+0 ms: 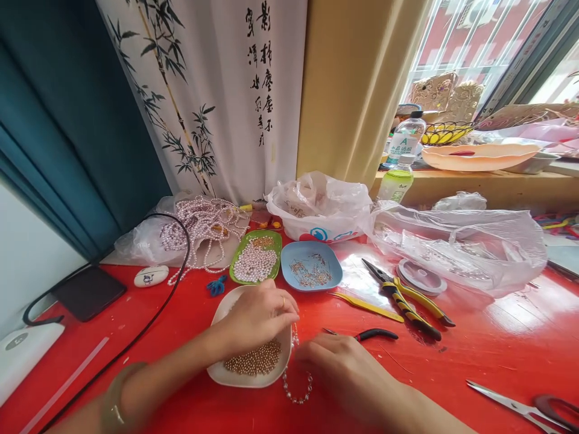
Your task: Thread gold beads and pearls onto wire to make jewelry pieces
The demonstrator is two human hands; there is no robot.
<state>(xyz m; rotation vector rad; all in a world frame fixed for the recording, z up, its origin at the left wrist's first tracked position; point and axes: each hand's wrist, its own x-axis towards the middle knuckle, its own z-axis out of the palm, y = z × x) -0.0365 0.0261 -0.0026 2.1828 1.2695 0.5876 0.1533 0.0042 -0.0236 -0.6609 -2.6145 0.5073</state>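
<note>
My left hand (265,316), with a ring on one finger, is over the right part of a white dish (221,375) of gold beads (256,358). Its fingers are pinched at the upper end of a beaded strand (297,400). The strand hangs down and curls on the red table between my hands. My right hand (337,367) is low beside the strand, its fingers curled in; its fingertips and anything in them are hidden. Behind the white dish are a green dish (256,265) of pink and gold beads and a blue dish (312,266) with small metal pieces.
Pliers (407,301), yellow tweezers (368,306) and black-handled pliers (375,333) lie right of centre on the red table (434,374). Scissors (520,407) are far right. A black cable (149,322) crosses the left, near a phone (90,292). Plastic bags (461,247) line the back.
</note>
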